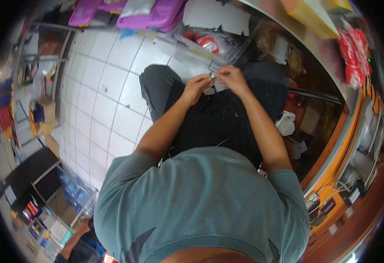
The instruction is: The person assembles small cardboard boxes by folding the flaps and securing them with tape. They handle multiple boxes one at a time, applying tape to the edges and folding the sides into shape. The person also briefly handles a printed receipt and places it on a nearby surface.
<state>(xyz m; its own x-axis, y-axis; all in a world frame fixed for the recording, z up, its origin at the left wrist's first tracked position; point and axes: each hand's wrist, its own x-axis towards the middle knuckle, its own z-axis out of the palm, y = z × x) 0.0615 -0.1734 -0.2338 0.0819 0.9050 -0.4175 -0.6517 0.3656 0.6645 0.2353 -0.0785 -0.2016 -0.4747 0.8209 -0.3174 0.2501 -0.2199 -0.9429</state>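
A small green and white piece (212, 76) sits between my two hands, above my lap; it is too small to tell its kind. My left hand (195, 89) pinches it from the left with the fingertips. From the other side, my right hand (232, 79) is closed, its thumb and fingertips meeting at the same piece. Something pale (209, 91) shows just below the hands, partly covered by them. My legs in dark trousers (161, 83) are bent and spread under my forearms.
Ahead stands a clear plastic bin (233, 55) with bagged red and white things, beside purple lids (152, 15). An orange-edged counter (332, 168) with cables runs along the right. White floor tiles (109, 87) lie to the left. Another person's arm (74, 239) shows at lower left, near water bottles (75, 190).
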